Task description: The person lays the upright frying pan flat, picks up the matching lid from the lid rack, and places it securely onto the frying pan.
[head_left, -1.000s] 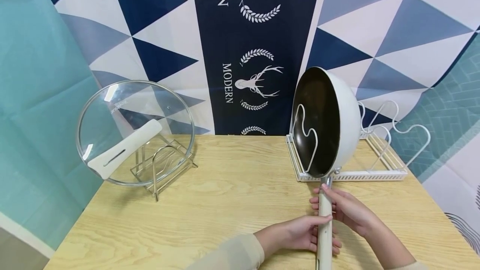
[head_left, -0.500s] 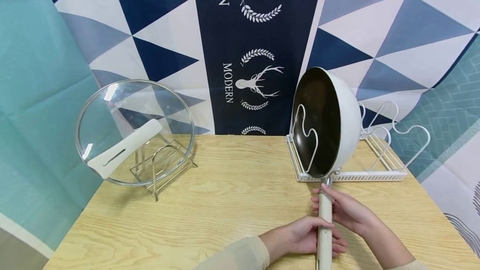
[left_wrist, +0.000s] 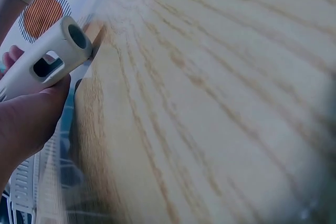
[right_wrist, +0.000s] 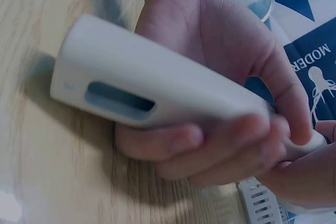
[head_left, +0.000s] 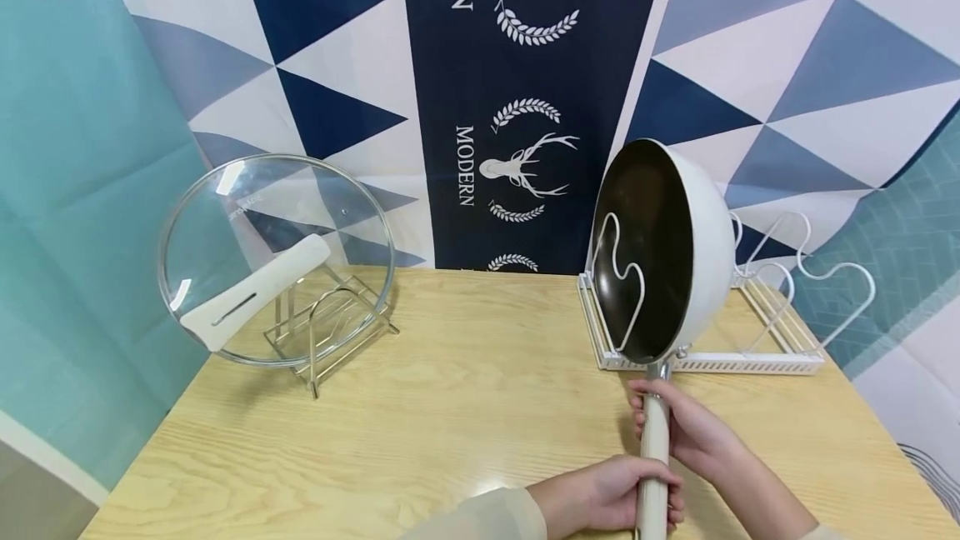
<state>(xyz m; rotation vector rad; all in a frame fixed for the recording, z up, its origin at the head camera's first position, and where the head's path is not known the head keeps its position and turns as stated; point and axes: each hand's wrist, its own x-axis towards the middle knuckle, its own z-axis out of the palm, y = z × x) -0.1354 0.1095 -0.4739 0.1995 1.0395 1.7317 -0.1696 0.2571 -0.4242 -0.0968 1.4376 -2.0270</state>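
A deep wok [head_left: 708,248], white outside and dark inside, stands on edge in a white wire rack [head_left: 750,363] at the right. Its long cream handle [head_left: 655,440] points toward me. My left hand [head_left: 618,490] grips the handle low down, fingers wrapped round it, as the right wrist view also shows. Higher up, close to the metal collar, my right hand [head_left: 693,432] holds the same handle. The handle's slotted end [left_wrist: 65,45] juts out past the left hand in the left wrist view.
On the left a glass lid [head_left: 352,215] with a white grip bar [head_left: 258,290] leans in a small metal wire stand [head_left: 315,357]. All stand on a wooden table [head_left: 450,407]. Patterned cloth [head_left: 337,32] hangs behind, with a teal sheet [head_left: 82,190] at the left.
Both hands' fingers have closed more tightly round the handle, and the left hand has slid a little lower along it. The head view has shifted slightly. The wok stays in the rack.
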